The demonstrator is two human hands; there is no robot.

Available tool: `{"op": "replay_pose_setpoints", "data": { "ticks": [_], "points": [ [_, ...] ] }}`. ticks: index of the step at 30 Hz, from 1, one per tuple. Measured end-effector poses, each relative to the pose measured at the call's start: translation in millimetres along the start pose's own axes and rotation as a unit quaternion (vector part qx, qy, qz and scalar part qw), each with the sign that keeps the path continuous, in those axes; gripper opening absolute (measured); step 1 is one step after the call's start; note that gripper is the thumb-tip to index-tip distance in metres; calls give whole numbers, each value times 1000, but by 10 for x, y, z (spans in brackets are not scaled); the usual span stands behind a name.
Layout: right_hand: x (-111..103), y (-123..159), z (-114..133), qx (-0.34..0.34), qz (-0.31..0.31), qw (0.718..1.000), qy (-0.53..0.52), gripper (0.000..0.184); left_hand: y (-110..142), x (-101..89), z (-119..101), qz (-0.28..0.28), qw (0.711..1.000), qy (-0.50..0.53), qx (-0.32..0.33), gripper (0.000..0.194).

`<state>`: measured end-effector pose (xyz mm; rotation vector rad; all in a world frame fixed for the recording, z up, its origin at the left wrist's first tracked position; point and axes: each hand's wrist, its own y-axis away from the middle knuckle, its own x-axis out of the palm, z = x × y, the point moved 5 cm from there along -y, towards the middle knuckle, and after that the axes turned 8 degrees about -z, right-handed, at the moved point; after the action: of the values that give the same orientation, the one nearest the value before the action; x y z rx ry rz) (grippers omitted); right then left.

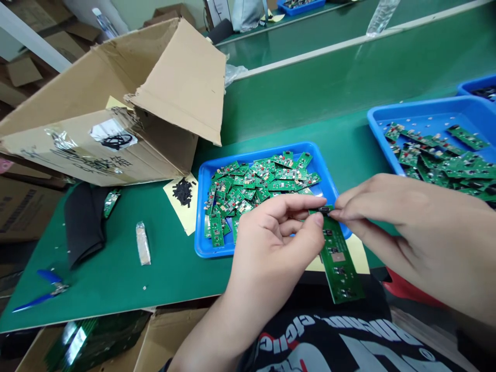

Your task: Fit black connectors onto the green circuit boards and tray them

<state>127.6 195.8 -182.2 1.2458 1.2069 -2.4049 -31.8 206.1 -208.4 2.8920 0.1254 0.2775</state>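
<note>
1. Head view, held piece: green circuit board (343, 276), long and narrow, hanging at a slant between the two hands, its lower end in front of a black shirt (329, 330) with white lettering.
2. Board's look: glossy green face with small dark components spaced along its length; one pale, pinkish-tan rectangle (338, 257) near the middle; fine light print, too small to read. A small black part (324, 210) sits at the upper end.
3. Left hand (271, 240): thumb and forefinger pinch the board's upper end, about the black part; remaining fingers curled behind.
4. Right hand (395, 212): fingertips drawn together at the right end of the black part. Cannot tell whether they pinch it or only touch it.
5. Just beyond the left hand: blue tray (215, 252) on the green tabletop (174, 281), heaped with smaller populated boards (251, 181), red and pale components among them.
6. Left of this tray: yellow sheet (188, 221) carrying a pile of short black strips (183, 192).
7. Farther left: blue-handled cutters (58, 288), near the tabletop edge.
</note>
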Motion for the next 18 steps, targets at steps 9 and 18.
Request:
{"op": "replay_pose_setpoints", "data": {
  "ticks": [9, 18],
  "points": [
    [10, -51, 39, 29, 0, 1000, 3, 24, 25, -12, -25, -23, 999, -18, 38, 10],
    [-22, -114, 85, 16, -37, 996, 85, 14, 28, -27, -27, -30, 997, -23, 67, 10]
  ]
}}
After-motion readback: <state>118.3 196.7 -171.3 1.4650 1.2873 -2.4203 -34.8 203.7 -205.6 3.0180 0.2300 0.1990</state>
